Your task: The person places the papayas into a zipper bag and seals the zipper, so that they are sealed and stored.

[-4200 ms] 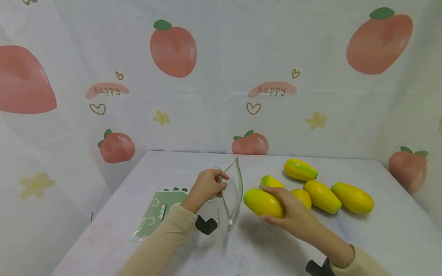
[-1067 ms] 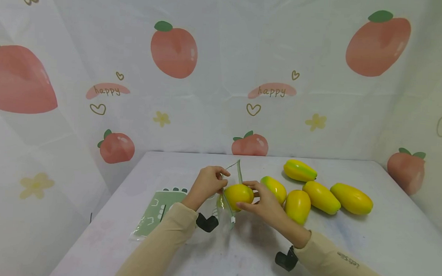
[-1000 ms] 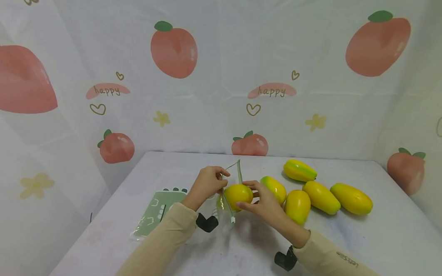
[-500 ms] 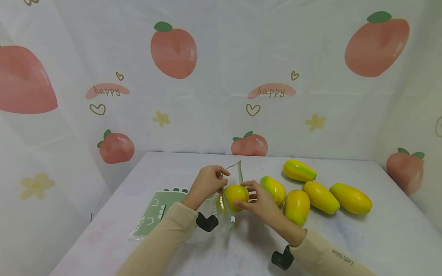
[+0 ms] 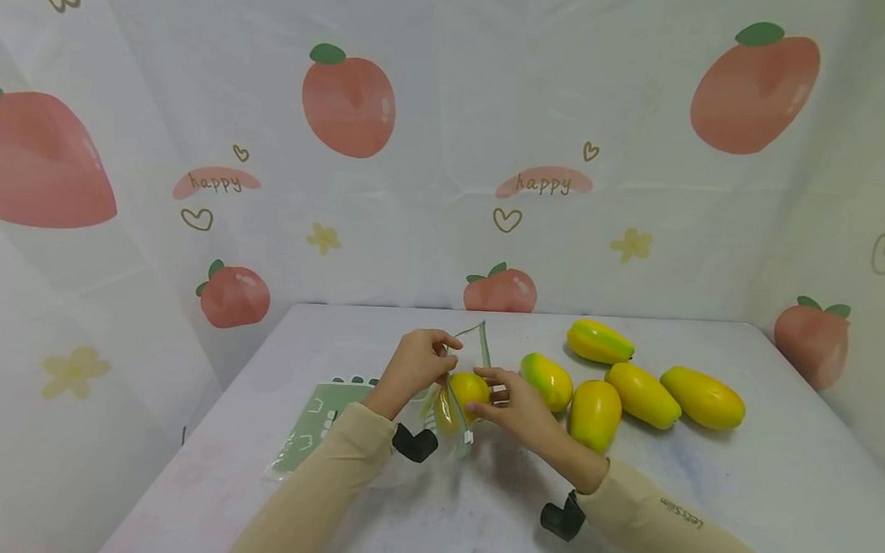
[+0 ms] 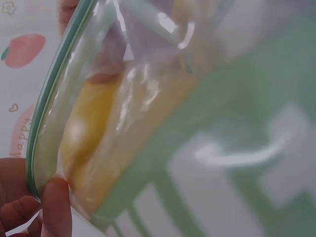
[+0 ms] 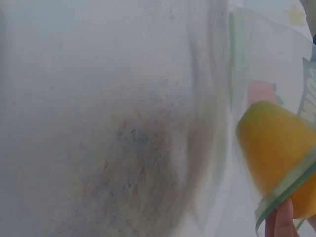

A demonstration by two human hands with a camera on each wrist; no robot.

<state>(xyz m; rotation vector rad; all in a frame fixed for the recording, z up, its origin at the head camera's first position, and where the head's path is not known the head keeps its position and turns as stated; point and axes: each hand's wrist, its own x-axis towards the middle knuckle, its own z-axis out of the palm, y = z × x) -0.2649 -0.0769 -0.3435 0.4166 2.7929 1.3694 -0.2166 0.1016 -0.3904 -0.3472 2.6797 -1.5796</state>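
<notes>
One fruit (image 5: 470, 387), gripped by the right hand (image 5: 513, 404), points lengthwise into the bag (image 6: 237, 123), rim (image 6: 42, 106) pinched nearby by the left hand (image 5: 417, 367).

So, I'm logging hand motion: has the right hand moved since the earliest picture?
Yes: in the head view, the right hand has shifted left against the low central red fruit print.

Bag (image 6: 217, 128): clear plastic, green-printed, green-edged mouth spread open, lower centre of the head view.
Yellow fruit (image 5: 472, 387): smooth, glossy, partly inside the bag's mouth.
</notes>
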